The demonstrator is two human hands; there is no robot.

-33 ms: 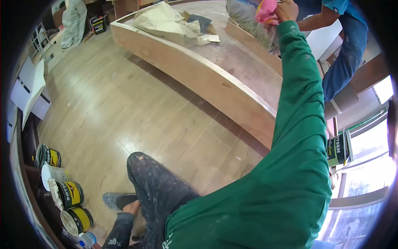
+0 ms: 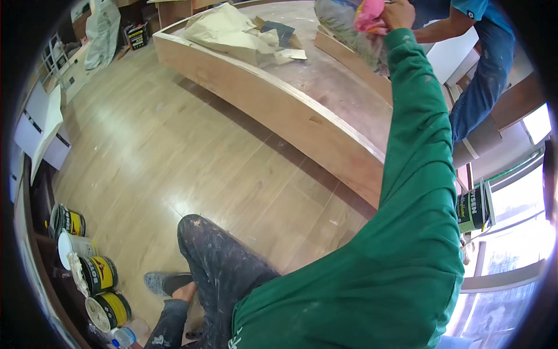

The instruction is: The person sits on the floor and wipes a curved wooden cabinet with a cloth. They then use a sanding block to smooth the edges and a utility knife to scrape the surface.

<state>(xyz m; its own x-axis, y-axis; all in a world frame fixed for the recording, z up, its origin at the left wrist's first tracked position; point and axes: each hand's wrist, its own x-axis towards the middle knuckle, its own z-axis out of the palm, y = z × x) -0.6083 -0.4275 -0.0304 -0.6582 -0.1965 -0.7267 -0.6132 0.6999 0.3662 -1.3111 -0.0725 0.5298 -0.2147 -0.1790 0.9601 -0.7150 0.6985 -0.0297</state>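
Note:
My right hand (image 2: 398,14), at the end of a green sleeve, is closed on a bunched pink cloth (image 2: 369,17) at the top of the view. The cloth is against a mottled grey, cloudy item (image 2: 349,41), whose exact kind I cannot make out, over the curved wooden frame (image 2: 273,116). Just to the right, a co-worker's bare forearm (image 2: 436,32) reaches in behind my wrist; that hand is hidden. Crumpled cream paper (image 2: 218,35) and a dark grey sheet (image 2: 276,32) lie on the frame's top. My left hand is out of view.
Several paint buckets (image 2: 99,273) and a plastic bottle (image 2: 123,336) line the left side of the floor (image 2: 128,163). Folded white boards (image 2: 38,134) lean at the left. The co-worker's jeans-clad leg (image 2: 482,93) is at the right, above another bucket (image 2: 474,206) near the bright window.
My right hand and the pink cloth have shifted slightly to the left. Everything else looks about the same.

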